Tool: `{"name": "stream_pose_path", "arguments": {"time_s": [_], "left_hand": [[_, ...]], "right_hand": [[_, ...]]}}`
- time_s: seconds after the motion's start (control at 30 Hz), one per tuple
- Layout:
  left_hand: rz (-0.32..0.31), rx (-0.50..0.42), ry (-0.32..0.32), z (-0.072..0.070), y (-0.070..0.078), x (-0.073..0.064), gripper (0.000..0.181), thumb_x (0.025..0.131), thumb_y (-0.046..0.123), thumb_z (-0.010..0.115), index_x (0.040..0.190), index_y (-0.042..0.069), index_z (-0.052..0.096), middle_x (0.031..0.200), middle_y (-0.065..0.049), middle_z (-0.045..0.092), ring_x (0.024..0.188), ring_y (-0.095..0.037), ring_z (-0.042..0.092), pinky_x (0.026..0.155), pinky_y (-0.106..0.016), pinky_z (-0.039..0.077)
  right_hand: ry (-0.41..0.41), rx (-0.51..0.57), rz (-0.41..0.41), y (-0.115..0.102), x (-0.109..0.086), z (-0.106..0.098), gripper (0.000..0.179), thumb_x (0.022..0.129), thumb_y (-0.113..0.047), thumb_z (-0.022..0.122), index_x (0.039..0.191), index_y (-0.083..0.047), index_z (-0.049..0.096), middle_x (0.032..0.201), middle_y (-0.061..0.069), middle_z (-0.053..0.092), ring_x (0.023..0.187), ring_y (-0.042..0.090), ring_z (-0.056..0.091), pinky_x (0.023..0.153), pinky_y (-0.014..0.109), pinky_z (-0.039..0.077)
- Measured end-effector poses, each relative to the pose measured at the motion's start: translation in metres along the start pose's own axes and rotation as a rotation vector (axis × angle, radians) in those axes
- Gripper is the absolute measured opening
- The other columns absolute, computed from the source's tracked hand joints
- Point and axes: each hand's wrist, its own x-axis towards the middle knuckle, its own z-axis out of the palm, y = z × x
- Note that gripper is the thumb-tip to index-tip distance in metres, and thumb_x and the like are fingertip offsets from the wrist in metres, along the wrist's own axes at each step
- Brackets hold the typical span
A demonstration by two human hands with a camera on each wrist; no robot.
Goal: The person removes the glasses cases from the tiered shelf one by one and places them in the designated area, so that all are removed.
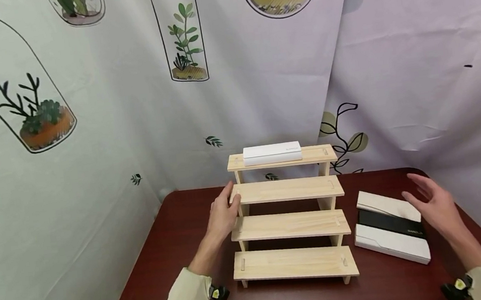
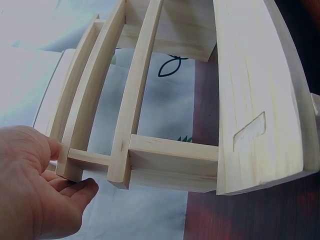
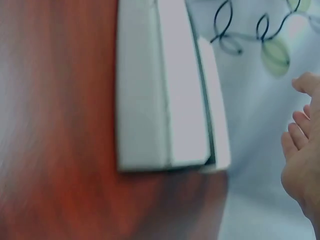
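A pale wooden four-step display stand stands on the table. My left hand grips the left end of its second step from the top. In the left wrist view, my left hand has its thumb on one side of the board's end and fingers curled on the other. On the top step lies a long white box. To the right of the stand, white boxes and a black one lie side by side. My right hand hovers beside their right end, fingers loosely bent, holding nothing.
The dark red-brown table has its back edge against a hanging cloth printed with plants in jars. The same kind of cloth hangs close along the left and right sides.
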Motion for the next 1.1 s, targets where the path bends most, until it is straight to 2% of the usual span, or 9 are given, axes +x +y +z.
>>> {"name": "stream_pose_path", "arguments": {"time_s": [0.07, 0.17, 0.23, 0.37, 0.53, 0.63, 0.73, 0.97, 1.1], "left_hand": [[0.002, 0.002, 0.002, 0.0, 0.0, 0.0, 0.056, 0.11, 0.019, 0.059, 0.162, 0.002, 0.043, 0.158, -0.019, 0.051, 0.146, -0.033, 0.048, 0.116, -0.052, 0.042], [0.002, 0.001, 0.003, 0.0, -0.001, 0.0, 0.056, 0.11, 0.019, 0.059, 0.161, 0.002, 0.043, 0.158, -0.019, 0.051, 0.146, -0.033, 0.048, 0.116, -0.053, 0.042], [0.002, 0.001, 0.004, 0.0, -0.001, 0.0, 0.056, 0.11, 0.019, 0.059, 0.161, 0.002, 0.044, 0.158, -0.019, 0.051, 0.146, -0.033, 0.048, 0.116, -0.053, 0.042], [0.005, 0.001, 0.006, 0.0, -0.001, 0.0, 0.056, 0.11, 0.019, 0.059, 0.161, 0.001, 0.044, 0.158, -0.02, 0.051, 0.146, -0.033, 0.048, 0.117, -0.053, 0.042], [0.008, 0.0, 0.011, 0.0, -0.002, 0.0, 0.056, 0.11, 0.018, 0.06, 0.16, 0.0, 0.044, 0.158, -0.02, 0.051, 0.146, -0.034, 0.048, 0.117, -0.053, 0.041], [0.01, 0.003, 0.013, 0.0, -0.002, 0.0, 0.056, 0.109, 0.018, 0.06, 0.16, -0.001, 0.045, 0.157, -0.021, 0.051, 0.145, -0.034, 0.048, 0.117, -0.053, 0.041], [0.013, 0.005, 0.015, 0.001, -0.002, 0.0, 0.056, 0.109, 0.017, 0.06, 0.16, -0.001, 0.045, 0.157, -0.021, 0.052, 0.145, -0.034, 0.049, 0.117, -0.053, 0.041], [0.008, -0.012, 0.001, 0.001, 0.0, -0.001, 0.057, 0.11, 0.017, 0.059, 0.161, -0.001, 0.042, 0.159, -0.022, 0.049, 0.147, -0.035, 0.047, 0.117, -0.053, 0.041], [0.003, -0.013, 0.002, 0.001, 0.0, -0.001, 0.057, 0.11, 0.018, 0.059, 0.162, 0.001, 0.042, 0.16, -0.021, 0.048, 0.148, -0.035, 0.046, 0.117, -0.054, 0.041]], "right_hand": [[0.018, 0.011, -0.039, -0.014, 0.006, 0.003, 0.067, 0.107, -0.03, 0.068, 0.164, -0.01, 0.041, 0.164, 0.025, 0.04, 0.155, 0.02, 0.037, 0.101, 0.001, 0.029], [0.029, 0.045, -0.103, -0.037, 0.015, 0.008, 0.065, 0.106, -0.027, 0.07, 0.163, -0.012, 0.044, 0.163, 0.021, 0.045, 0.144, -0.006, 0.039, 0.099, -0.001, 0.03], [0.018, 0.077, -0.138, -0.052, 0.022, 0.013, 0.064, 0.105, -0.025, 0.071, 0.163, -0.013, 0.045, 0.162, 0.02, 0.047, 0.137, -0.013, 0.04, 0.099, 0.0, 0.033], [-0.025, 0.134, -0.2, -0.084, 0.036, 0.024, 0.064, 0.105, -0.021, 0.072, 0.162, -0.013, 0.046, 0.16, 0.018, 0.05, 0.138, -0.003, 0.046, 0.1, 0.001, 0.036], [-0.092, 0.205, -0.244, -0.12, 0.054, 0.042, 0.066, 0.104, -0.017, 0.072, 0.163, -0.01, 0.043, 0.162, 0.018, 0.047, 0.147, 0.033, 0.048, 0.104, 0.006, 0.038], [-0.124, 0.243, -0.266, -0.138, 0.062, 0.052, 0.067, 0.104, -0.015, 0.072, 0.163, -0.006, 0.041, 0.163, 0.019, 0.045, 0.147, 0.043, 0.044, 0.11, 0.012, 0.039], [-0.158, 0.28, -0.278, -0.153, 0.069, 0.06, 0.068, 0.104, -0.014, 0.072, 0.163, -0.004, 0.04, 0.164, 0.02, 0.044, 0.149, 0.043, 0.042, 0.114, 0.019, 0.039], [-0.229, 0.309, -0.239, -0.178, 0.08, 0.074, 0.074, 0.1, -0.02, 0.078, 0.163, -0.004, 0.041, 0.165, 0.017, 0.043, 0.152, 0.039, 0.038, 0.121, 0.056, 0.034], [-0.242, 0.313, -0.218, -0.186, 0.084, 0.077, 0.079, 0.098, -0.021, 0.08, 0.164, -0.006, 0.039, 0.167, 0.016, 0.041, 0.154, 0.038, 0.037, 0.122, 0.057, 0.031]]}}
